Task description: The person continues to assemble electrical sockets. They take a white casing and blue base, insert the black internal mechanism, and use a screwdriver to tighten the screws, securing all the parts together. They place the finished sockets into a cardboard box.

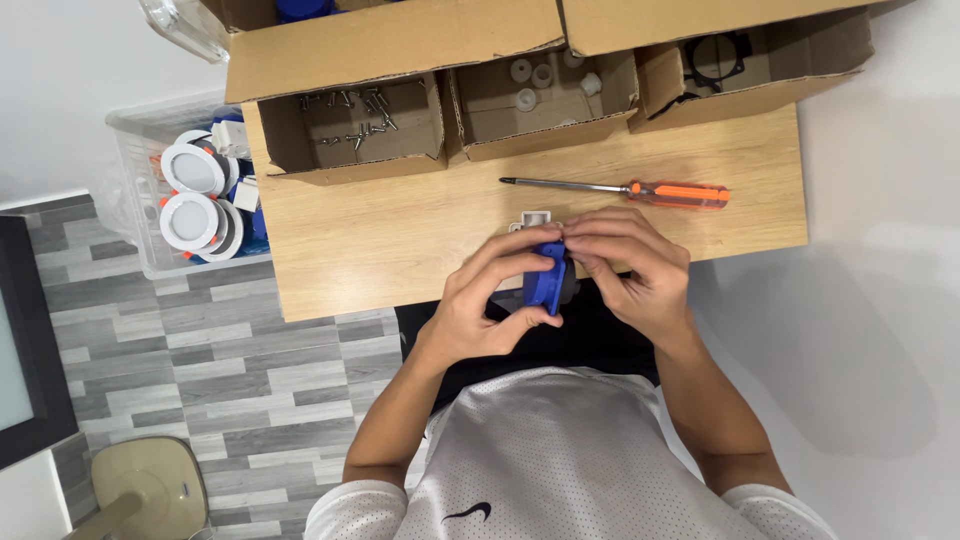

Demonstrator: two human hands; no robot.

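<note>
A small wooden table (400, 240) stood against a white wall above grey plank flooring, seen from overhead, with a person in a white mesh jersey seated at its near edge. Both hands met just in front of that edge: the left hand (487, 300) was closed around a blue plastic part (546, 280), thumb underneath and fingers curled over its top, while the right hand (632, 268) pinched the same part from the other side, fingertips pressed together at its upper corner (what lay between them could not be made out). A small white fitting (535, 218) sat on the table just behind the hands, partly hidden by them. Beyond it lay an orange-handled screwdriver (640, 191), its tip pointing left. Three open cardboard boxes lined the far edge: one with loose screws (355, 115), one with white round pieces (535, 80), one with a black frame (715, 60). A clear bin of white round light fittings (195, 195) stood on the floor to the left.
</note>
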